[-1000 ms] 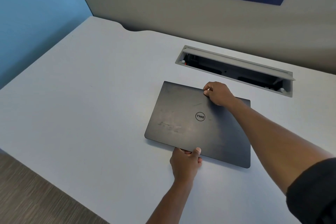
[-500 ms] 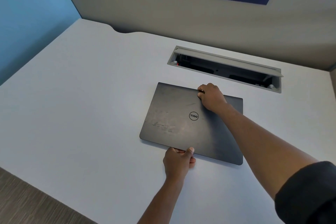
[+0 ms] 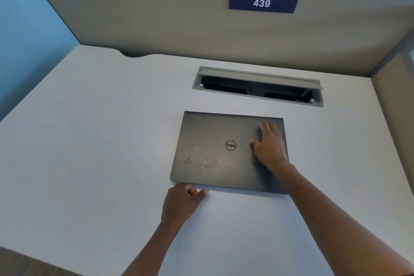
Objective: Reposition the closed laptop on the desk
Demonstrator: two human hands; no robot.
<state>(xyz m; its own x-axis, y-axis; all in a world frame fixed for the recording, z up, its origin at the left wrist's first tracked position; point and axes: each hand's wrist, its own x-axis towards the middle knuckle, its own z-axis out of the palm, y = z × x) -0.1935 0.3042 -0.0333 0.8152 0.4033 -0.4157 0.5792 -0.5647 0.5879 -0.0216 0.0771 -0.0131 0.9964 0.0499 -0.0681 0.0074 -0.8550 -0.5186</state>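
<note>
I see closed dark-grey Dell laptop (image 3: 215, 152) flat mid white desk (image 3: 89, 141); right hand (image 3: 270, 144) spread on lid; left hand (image 3: 182, 200) loosely curled at near edge; open grey cable tray (image 3: 257, 86) just behind laptop.

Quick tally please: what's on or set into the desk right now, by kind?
Laptop, closed, flat on the desk: 1
Hands: 2, right hand on the lid, left hand at the near edge
Cable tray, open: 1
Total: 4

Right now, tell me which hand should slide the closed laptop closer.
Right. The right hand lies flat, fingers spread, on the Dell laptop's lid, ready to drag it. The left hand is curled on the desk at its near edge.
</note>
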